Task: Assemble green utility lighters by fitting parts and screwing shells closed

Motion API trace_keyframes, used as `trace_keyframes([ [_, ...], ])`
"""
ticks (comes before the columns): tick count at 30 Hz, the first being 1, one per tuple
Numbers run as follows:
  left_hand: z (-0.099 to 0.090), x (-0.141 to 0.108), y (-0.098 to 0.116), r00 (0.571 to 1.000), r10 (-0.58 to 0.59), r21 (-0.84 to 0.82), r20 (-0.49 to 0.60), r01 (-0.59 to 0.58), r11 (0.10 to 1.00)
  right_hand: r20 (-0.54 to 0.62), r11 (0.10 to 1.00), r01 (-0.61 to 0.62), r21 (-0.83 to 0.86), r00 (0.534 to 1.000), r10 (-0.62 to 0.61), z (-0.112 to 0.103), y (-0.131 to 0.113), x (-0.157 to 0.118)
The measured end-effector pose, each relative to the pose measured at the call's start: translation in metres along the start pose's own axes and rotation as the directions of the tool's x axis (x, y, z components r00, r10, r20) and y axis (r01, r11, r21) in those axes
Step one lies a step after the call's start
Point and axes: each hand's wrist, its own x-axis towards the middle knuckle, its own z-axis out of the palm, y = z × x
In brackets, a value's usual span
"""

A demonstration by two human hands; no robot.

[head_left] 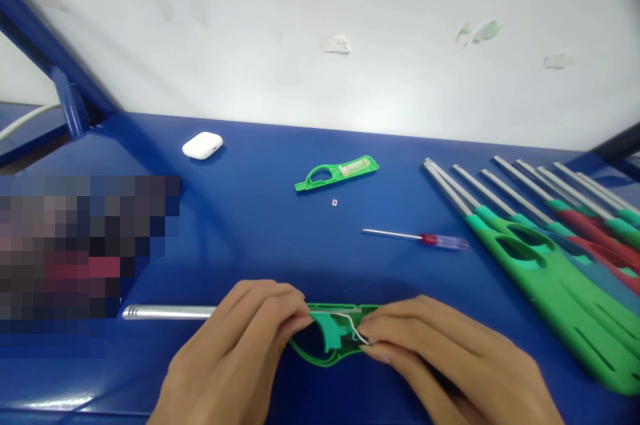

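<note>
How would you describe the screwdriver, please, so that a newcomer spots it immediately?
On the blue table, find the lighters at the right. Left of them, beyond the right hand, lies the screwdriver, tip pointing left. Unlike those lighters, it has a see-through purple handle with a red collar.

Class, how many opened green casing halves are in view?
2: one casing half lies beyond the screwdriver; the other half is between the left hand and right hand. Blurring may hide more.

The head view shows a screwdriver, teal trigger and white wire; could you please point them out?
Screwdriver (429, 239): head view, red part of its handle.
Teal trigger (331, 331): head view, middle of its body.
White wire (355, 328): head view, its visible middle.
</note>
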Motion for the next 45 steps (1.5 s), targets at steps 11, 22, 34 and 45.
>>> trace_keyframes([
  [11,0.004,-0.003,0.002,0.996,-0.037,-0.035,0.075,0.039,0.999,-0.024,1.000,-0.010,0.009,1.000,0.010,-0.001,-0.003,-0.001],
  [22,0.000,0.008,0.007,0.999,-0.029,-0.003,-0.025,0.029,1.000,-0.024,1.000,-0.023,0.017,0.999,0.024,0.003,-0.003,-0.002],
  [34,0.003,-0.009,0.000,0.999,0.002,0.067,0.046,-0.005,0.998,0.027,0.995,-0.065,0.075,0.998,0.064,0.001,-0.001,-0.008],
  [45,-0.003,-0.030,-0.016,0.971,0.149,-0.056,0.187,-0.141,0.988,0.084,0.992,-0.065,-0.112,0.994,0.074,0.007,-0.003,-0.018],
])
